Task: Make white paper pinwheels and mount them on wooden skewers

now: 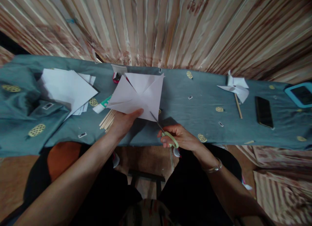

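A square white sheet of paper (pixel 146 96) with slits running in from its corners is held above the cloth. My left hand (pixel 124 122) grips its near edge, thumb on top and the fingers hidden beneath. In my right hand (pixel 176 133) are scissors (pixel 172 139) with pale green handles. Their blades meet the sheet's near right corner, along a line towards the middle. Under and beside my left wrist lie several thin wooden sticks (pixel 107 120). A white and green tube (pixel 102 105) lies just left of the sheet.
White sheets (pixel 65 86) are piled on the left of the blue-green cloth (pixel 195 105). Behind the held paper is a small red box (pixel 117 77). To the right lie a paper pinwheel (pixel 237 87) on a stick, a black phone (pixel 264 111) and a blue-framed device (pixel 301 94). A curtain (pixel 156 31) hangs behind.
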{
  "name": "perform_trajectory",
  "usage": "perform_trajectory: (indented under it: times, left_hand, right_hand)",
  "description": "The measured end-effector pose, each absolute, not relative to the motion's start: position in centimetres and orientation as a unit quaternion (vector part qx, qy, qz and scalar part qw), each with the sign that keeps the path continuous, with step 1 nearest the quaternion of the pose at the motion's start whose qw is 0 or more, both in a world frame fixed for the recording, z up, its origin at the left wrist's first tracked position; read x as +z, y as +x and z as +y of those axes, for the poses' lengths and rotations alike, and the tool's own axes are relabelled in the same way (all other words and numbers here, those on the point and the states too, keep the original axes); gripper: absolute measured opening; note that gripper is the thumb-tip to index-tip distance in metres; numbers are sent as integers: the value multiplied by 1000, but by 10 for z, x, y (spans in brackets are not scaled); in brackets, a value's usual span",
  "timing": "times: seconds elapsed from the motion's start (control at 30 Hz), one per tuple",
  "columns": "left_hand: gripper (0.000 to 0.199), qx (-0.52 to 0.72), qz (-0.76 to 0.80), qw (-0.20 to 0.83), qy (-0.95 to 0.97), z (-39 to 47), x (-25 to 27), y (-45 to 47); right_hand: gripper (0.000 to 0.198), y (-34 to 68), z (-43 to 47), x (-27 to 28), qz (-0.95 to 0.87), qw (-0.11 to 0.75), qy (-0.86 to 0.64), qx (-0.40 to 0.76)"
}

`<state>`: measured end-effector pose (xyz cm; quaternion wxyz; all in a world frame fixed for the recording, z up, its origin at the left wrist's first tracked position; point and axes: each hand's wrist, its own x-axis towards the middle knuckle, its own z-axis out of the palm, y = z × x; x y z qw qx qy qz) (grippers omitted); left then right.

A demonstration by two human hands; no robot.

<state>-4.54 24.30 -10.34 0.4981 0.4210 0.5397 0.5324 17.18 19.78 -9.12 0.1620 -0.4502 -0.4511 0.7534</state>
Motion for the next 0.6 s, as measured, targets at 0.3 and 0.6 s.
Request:
perform_trajectory:
  times: [0.3,0.6]
  left_hand:
    - [61,510,540,501,444,236,-97,-40]
    - [59,523,530,502,441,237,-99,-39]
  right_hand:
    - [51,169,199,-87,-471,176,-454,736]
    - [52,170,199,-89,-465,172,-455,740]
